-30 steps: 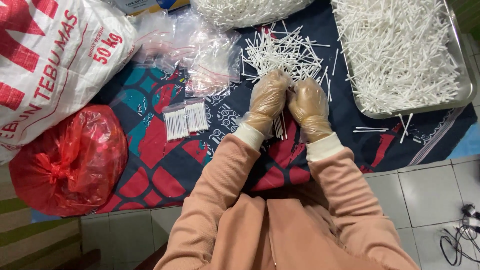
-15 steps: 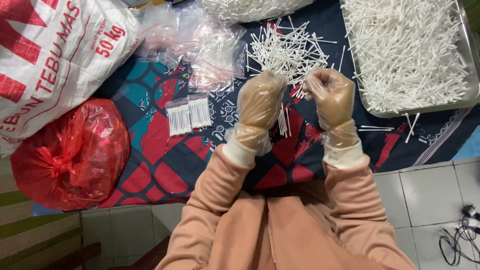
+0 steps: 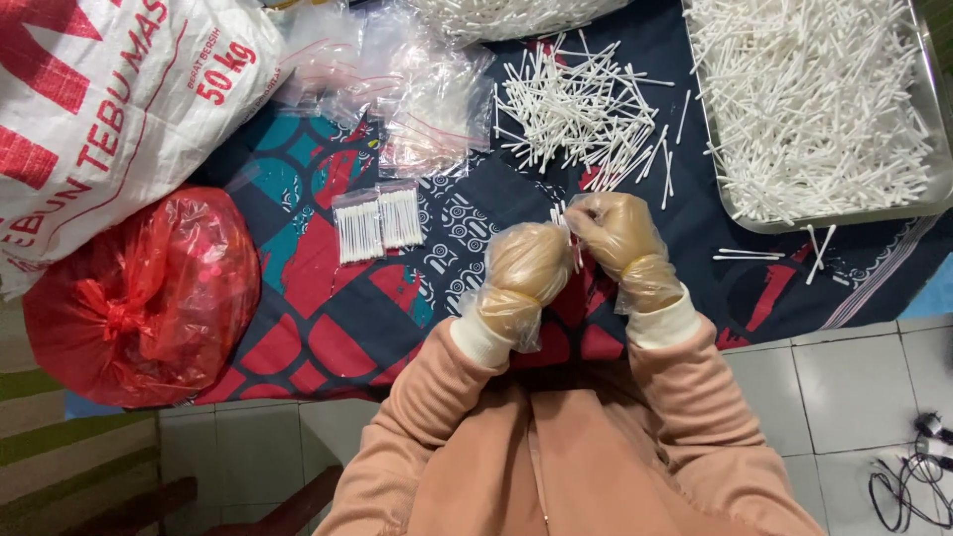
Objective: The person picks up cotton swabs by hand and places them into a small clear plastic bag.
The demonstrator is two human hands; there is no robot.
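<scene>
Both my hands wear clear plastic gloves and meet above a patterned cloth [image 3: 328, 318]. My left hand [image 3: 523, 270] and my right hand [image 3: 617, 236] together pinch a small bundle of white cotton swabs [image 3: 564, 220] between the fingertips. A loose heap of the same swabs [image 3: 581, 109] lies just beyond my hands. Two small filled clear packets of swabs [image 3: 377, 223] lie to the left of my left hand.
A metal tray [image 3: 923, 199] full of swabs sits at the right. Empty clear bags [image 3: 422, 99] lie at the top centre. A large white sack [image 3: 109, 119] and a tied red plastic bag [image 3: 139, 293] are at the left. White floor tiles [image 3: 854, 387] and black cables [image 3: 908, 481] show at the lower right.
My hands have drawn back together after spreading apart, and they now pinch the swab bundle between them. The view has shifted slightly.
</scene>
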